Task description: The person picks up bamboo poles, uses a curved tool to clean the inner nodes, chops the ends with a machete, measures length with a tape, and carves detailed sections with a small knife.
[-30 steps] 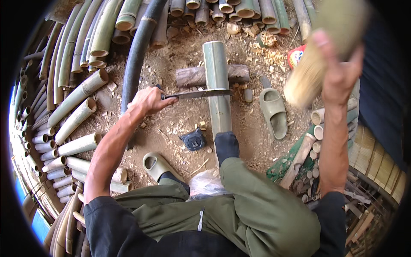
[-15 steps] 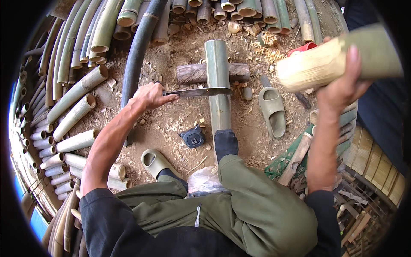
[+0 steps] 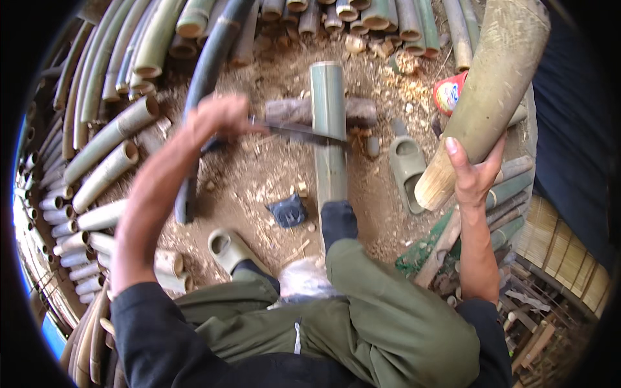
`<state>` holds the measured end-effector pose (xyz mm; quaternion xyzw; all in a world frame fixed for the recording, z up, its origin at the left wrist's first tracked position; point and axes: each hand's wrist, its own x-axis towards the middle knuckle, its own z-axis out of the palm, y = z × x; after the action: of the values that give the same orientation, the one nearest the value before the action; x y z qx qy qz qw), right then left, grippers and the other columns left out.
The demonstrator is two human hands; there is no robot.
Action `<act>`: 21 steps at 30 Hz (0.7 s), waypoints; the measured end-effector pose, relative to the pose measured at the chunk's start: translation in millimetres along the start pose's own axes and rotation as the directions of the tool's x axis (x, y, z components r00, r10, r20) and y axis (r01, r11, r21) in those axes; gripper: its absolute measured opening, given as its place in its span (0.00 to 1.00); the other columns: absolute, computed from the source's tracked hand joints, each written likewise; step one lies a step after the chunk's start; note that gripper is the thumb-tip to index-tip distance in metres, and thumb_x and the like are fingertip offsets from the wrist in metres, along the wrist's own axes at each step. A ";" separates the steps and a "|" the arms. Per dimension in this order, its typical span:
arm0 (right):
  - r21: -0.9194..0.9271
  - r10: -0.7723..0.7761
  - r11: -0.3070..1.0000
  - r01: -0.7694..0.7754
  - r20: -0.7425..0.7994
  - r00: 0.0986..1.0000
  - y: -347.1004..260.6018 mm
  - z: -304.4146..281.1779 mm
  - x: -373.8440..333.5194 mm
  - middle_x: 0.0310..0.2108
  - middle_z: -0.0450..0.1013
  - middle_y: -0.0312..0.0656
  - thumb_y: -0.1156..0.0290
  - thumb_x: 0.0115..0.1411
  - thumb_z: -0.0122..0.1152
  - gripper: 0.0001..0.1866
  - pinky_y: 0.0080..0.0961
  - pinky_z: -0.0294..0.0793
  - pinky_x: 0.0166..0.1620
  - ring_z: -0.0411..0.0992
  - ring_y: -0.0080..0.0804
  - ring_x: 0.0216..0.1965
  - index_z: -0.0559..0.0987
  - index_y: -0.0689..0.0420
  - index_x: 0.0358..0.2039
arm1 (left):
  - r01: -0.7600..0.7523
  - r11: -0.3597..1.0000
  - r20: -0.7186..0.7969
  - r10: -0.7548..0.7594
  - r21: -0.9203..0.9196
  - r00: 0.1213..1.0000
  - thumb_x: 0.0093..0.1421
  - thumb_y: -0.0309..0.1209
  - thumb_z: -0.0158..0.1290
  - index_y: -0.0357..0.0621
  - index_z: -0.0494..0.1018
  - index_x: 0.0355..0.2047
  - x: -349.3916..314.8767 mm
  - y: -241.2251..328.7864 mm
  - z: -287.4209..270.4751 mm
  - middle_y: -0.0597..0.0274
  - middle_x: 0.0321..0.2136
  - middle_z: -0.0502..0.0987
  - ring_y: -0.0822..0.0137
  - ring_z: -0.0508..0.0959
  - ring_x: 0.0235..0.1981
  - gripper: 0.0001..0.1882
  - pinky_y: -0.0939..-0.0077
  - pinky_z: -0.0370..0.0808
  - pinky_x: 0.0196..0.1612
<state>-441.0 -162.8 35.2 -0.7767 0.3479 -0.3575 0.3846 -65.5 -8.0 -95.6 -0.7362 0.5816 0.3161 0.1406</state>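
Note:
A green split bamboo length (image 3: pixel 328 97) slants over a dark short log (image 3: pixel 288 111), and my socked foot (image 3: pixel 339 220) presses on its near end. My left hand (image 3: pixel 220 119), blurred by motion, is closed around the handle of a long knife (image 3: pixel 301 134). Its blade lies across the bamboo length, tip just past the right edge; how deep it sits cannot be told. At the right, my right hand (image 3: pixel 477 178) grips a thick bamboo club (image 3: pixel 498 77) near its pale, shaved lower end. The club's wide end points up and away, apart from the knife.
Bamboo poles (image 3: pixel 116 139) lie stacked at left and along the back. A dark pole (image 3: pixel 204 77) stands near my left hand. Slippers (image 3: pixel 407 165), a black tape measure (image 3: pixel 288 211), a red container (image 3: pixel 446 94) and a plastic bag (image 3: pixel 309 278) lie around on the shaving-strewn ground.
My right hand has lowered, and the club has swung from nearly level to steeply upright. The left hand has risen slightly, tilting the knife with its tip lower.

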 end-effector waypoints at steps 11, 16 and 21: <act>0.029 0.204 0.977 -0.211 0.157 0.966 28.8 -19.5 -52.4 0.48 0.69 0.44 0.65 0.47 0.73 0.41 0.32 0.69 0.54 0.70 0.33 0.48 0.63 0.63 0.59 | -0.029 0.961 -0.514 -0.120 -0.273 0.849 0.55 0.52 0.61 0.50 0.79 0.37 -96.0 55.3 104.6 0.62 0.30 0.78 0.61 0.80 0.31 0.20 0.63 0.76 0.35; 0.003 0.221 0.974 -0.224 0.166 0.961 34.9 -24.6 -52.0 0.48 0.71 0.45 0.65 0.47 0.73 0.40 0.32 0.69 0.54 0.71 0.34 0.48 0.64 0.62 0.57 | 0.063 0.967 -0.329 -0.145 -0.248 0.933 0.51 0.39 0.62 0.45 0.77 0.34 -103.0 85.1 119.5 0.58 0.31 0.73 0.53 0.80 0.33 0.14 0.56 0.75 0.37; -0.035 0.215 0.976 -0.213 0.204 0.955 35.3 -22.6 -48.8 0.47 0.71 0.45 0.65 0.47 0.74 0.40 0.32 0.69 0.54 0.71 0.34 0.48 0.64 0.63 0.57 | 0.056 0.970 -0.269 -0.121 -0.238 0.956 0.50 0.37 0.61 0.44 0.76 0.33 -101.3 80.5 125.9 0.57 0.31 0.73 0.50 0.79 0.31 0.13 0.56 0.76 0.35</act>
<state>-493.5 -147.2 1.4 -0.7698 0.3903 -0.2288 0.4502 -192.2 119.2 -114.7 -0.8104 0.5216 0.2664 -0.0148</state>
